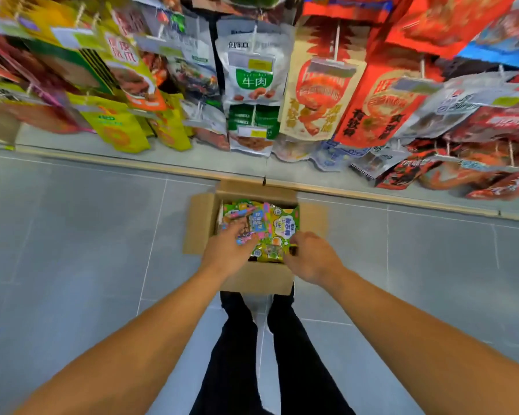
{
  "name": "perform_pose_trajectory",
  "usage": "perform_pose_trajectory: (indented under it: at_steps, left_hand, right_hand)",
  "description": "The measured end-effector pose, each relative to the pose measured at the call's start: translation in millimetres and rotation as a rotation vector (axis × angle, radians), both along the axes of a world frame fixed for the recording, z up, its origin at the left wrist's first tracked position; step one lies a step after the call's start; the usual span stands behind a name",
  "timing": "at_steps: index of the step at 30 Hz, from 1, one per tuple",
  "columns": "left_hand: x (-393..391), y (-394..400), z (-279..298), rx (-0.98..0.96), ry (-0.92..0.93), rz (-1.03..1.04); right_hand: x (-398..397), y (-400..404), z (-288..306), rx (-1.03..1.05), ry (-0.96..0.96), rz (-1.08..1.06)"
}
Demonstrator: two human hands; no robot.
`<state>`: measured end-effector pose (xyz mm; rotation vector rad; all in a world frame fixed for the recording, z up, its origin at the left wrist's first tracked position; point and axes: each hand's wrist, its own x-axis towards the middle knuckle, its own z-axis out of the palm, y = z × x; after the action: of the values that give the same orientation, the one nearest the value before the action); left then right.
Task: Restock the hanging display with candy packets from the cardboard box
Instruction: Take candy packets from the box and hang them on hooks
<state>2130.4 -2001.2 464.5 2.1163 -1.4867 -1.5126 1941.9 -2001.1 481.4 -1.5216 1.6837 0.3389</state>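
An open cardboard box [204,217] sits on the grey tiled floor just below the hanging display [253,82]. Inside lie several bright green, yellow and pink candy packets [277,226]. My left hand [226,250] reaches into the box's left half, its fingers spread over the pink-and-blue packets. My right hand [310,256] is at the box's near right corner, its fingertips pinching the edge of a green packet. Whether either hand has lifted a packet cannot be seen.
Rows of snack bags hang on pegs across the top: yellow bags [117,127] at left, red bags [372,109] at right. A pale base ledge [192,163] runs under them. My dark-trousered legs [240,354] stand behind the box.
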Motion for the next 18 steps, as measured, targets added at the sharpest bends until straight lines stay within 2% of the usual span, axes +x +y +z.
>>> perform_pose_trajectory:
  at_steps: [5, 8, 14, 18]
  left_hand:
    - [7, -4, -67, 0.097, -0.006, 0.056]
    - [12, -2, -134, 0.153, 0.041, 0.175]
    - [-2, -8, -176, 0.266, 0.083, 0.259]
    - [-2, -11, -239, 0.313, 0.066, 0.256]
  right_hand:
    - [11, -6, -69, 0.12, -0.009, -0.036]
    - [11, -13, -117, 0.187, -0.019, -0.083]
    - [-7, -35, -211, 0.254, -0.043, -0.283]
    - [-12, -45, -280, 0.285, -0.028, -0.278]
